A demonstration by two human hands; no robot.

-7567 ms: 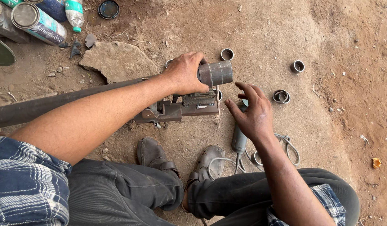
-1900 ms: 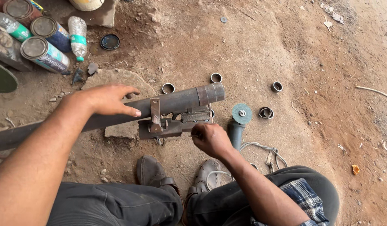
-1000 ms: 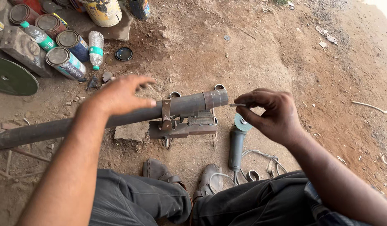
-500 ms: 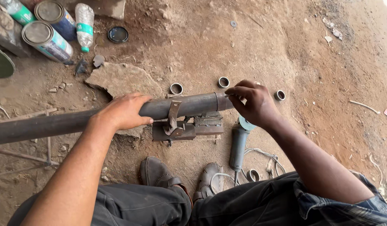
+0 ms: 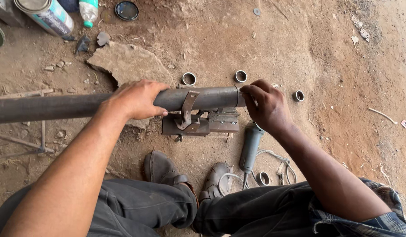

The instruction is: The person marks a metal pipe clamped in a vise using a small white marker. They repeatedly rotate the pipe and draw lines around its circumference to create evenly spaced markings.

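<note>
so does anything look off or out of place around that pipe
Mostly the clutter: short cut rings lie scattered in the dirt beyond the pipe, and the angle grinder lies on the ground by the feet, its cord looped loosely. The left hand and right hand grip the pipe in its clamp.

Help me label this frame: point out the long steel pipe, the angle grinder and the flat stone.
long steel pipe (image 5: 53,106), head view, on its bare dark length left of the hand.
angle grinder (image 5: 250,147), head view, on its grey body.
flat stone (image 5: 128,66), head view, on its top face.
</note>
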